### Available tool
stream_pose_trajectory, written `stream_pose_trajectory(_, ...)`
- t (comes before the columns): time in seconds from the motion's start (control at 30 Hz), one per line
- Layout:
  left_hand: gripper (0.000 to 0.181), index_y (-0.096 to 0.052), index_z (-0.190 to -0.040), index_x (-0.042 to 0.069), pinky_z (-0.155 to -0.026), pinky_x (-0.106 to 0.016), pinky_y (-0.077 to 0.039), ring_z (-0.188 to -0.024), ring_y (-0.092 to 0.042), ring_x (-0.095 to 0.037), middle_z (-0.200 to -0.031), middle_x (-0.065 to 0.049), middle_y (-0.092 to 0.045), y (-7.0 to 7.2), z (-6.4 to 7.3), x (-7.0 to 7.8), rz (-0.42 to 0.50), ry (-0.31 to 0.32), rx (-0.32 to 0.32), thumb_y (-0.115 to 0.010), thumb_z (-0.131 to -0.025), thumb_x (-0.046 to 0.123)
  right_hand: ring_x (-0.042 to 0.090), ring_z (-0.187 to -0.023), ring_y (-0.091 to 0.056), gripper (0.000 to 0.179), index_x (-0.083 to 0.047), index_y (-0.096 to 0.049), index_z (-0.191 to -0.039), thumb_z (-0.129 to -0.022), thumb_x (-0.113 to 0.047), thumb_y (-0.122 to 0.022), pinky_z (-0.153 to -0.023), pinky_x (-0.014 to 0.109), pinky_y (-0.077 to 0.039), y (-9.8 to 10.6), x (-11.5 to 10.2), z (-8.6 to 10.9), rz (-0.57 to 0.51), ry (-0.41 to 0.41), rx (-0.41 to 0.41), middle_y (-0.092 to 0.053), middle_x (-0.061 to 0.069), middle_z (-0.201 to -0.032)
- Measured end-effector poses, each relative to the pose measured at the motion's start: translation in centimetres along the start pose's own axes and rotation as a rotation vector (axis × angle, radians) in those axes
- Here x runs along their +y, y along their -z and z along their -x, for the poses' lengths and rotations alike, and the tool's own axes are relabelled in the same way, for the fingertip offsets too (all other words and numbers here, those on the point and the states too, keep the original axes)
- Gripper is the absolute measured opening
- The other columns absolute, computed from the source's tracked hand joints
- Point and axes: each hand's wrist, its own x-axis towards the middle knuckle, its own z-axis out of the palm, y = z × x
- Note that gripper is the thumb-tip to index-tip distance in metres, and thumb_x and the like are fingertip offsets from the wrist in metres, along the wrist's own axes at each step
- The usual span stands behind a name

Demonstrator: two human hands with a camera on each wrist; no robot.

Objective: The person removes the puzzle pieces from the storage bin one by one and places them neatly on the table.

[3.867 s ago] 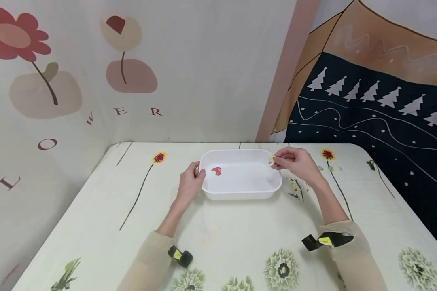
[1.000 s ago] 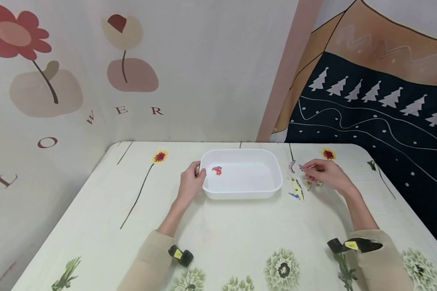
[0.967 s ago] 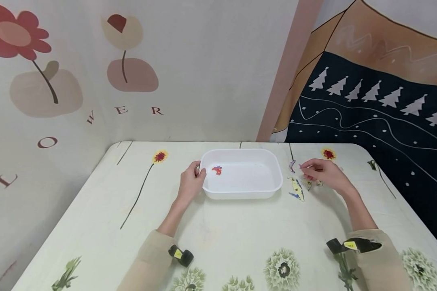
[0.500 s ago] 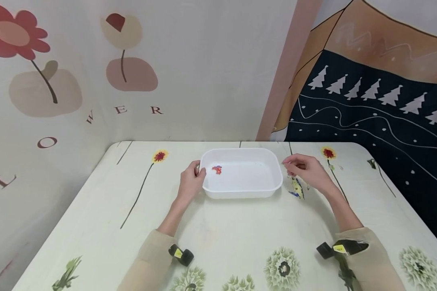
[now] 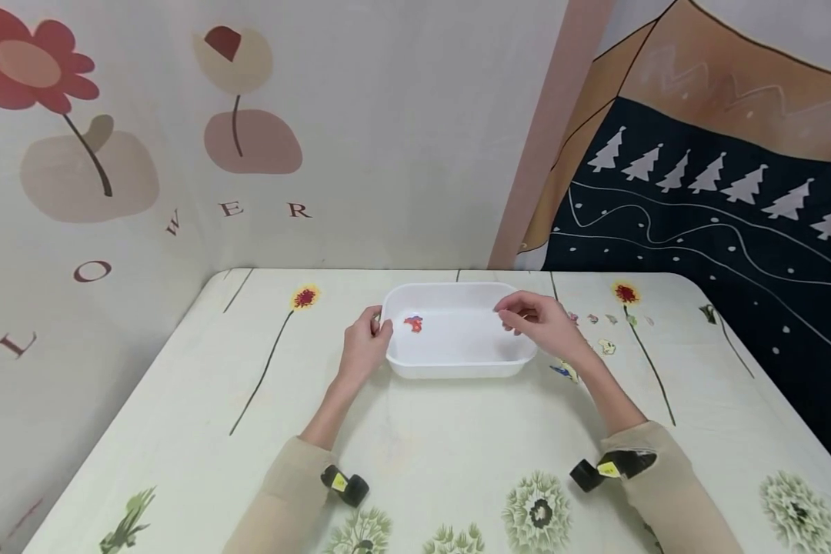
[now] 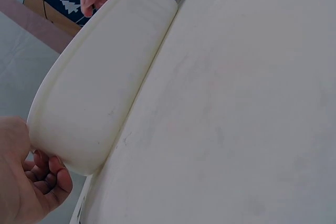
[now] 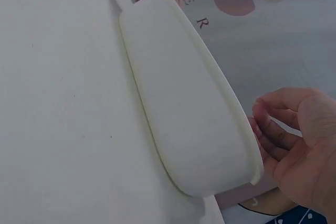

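Observation:
The white plastic tray (image 5: 460, 369) stands near the back of the table, its left end gripped by my left hand (image 5: 365, 346) with the thumb over the rim. A small flat red piece (image 5: 413, 325) with a bluish top lies inside, toward the left. Over the right part of the tray is my right hand (image 5: 542, 322), fingers loosely curled, nothing visible at the fingertips. The right wrist view has the same hand (image 7: 299, 140) beside the tray's rim, thumb and forefinger tips close together. In the left wrist view my left hand (image 6: 39, 182) holds the tray's end.
Right of the tray lie several small flat cutouts: a yellow-and-blue one (image 5: 564, 371) partly behind the forearm, a pale yellow one (image 5: 606, 346), and a pinkish one (image 5: 572, 316). The tablecloth (image 5: 415, 431) has printed flowers. Printed curtains hang behind.
My right hand had a yellow piece over the tray's right rim, then was among the cutouts with a pinkish piece. It has since moved left over the tray. The left hand has kept its grip.

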Motion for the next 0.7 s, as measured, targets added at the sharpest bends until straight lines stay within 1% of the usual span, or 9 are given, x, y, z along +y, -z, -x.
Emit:
stream_pose_trajectory(0.13,0.04,-0.056,-0.137,-0.004,-0.053,-0.023,-0.032,-0.063,-0.041,-0.016,-0.076,-0.004,-0.044,0.0,0.0,-0.1,-0.004,-0.004,-0.003,-0.055,-0.101,0.013,0.041,-0.087,-0.062,0.021,-0.003,-0.069,-0.114,-0.1,-0.018,-0.064,-0.075,0.035,-0.055,-1.4,-0.2,-0.9,-0.017,0.008,-0.027,-0.067,0.012,-0.094)
stream_pose_trajectory(0.23,0.04,-0.056,-0.137,-0.004,-0.052,-0.023,-0.033,-0.063,-0.04,-0.016,-0.076,-0.004,-0.043,0.0,0.0,-0.1,-0.003,-0.006,-0.007,-0.056,-0.101,0.013,0.041,-0.086,-0.062,0.019,-0.003,-0.07,-0.112,-0.1,-0.017,-0.065,-0.074,0.038,-0.055,-2.5,-0.4,-1.7,-0.028,0.023,-0.043,-0.067,0.011,-0.093)
stream_pose_trajectory(0.5,0.041,-0.056,-0.137,-0.005,-0.052,-0.023,-0.032,-0.063,-0.04,-0.015,-0.075,-0.003,-0.043,0.1,0.0,0.0,0.004,-0.007,-0.007,-0.056,-0.101,0.013,0.037,-0.083,-0.063,0.019,0.001,-0.068,-0.113,-0.098,-0.011,-0.064,-0.07,0.029,-0.054,-5.2,-0.9,-3.6,-0.052,0.049,-0.062,-0.068,0.011,-0.091)
stream_pose_trajectory(0.6,0.04,-0.056,-0.137,-0.005,-0.052,-0.023,-0.033,-0.063,-0.041,-0.015,-0.075,-0.003,-0.044,0.1,0.0,0.0,0.001,-0.008,-0.005,-0.056,-0.101,0.012,0.036,-0.083,-0.064,0.021,0.002,-0.068,-0.115,-0.097,-0.009,-0.065,-0.07,0.032,-0.055,-6.1,-1.0,-4.3,-0.061,0.042,-0.067,-0.069,0.015,-0.093)
stream_pose_trajectory(0.7,0.04,-0.056,-0.137,-0.005,-0.052,-0.023,-0.033,-0.063,-0.041,-0.016,-0.075,-0.003,-0.044,0.0,0.1,0.0,-0.003,-0.014,-0.005,-0.056,-0.1,0.012,0.035,-0.082,-0.064,0.022,0.001,-0.068,-0.115,-0.096,-0.01,-0.067,-0.07,0.035,-0.055,-7.0,-1.4,-4.9,-0.061,0.018,-0.067,-0.069,0.016,-0.093)
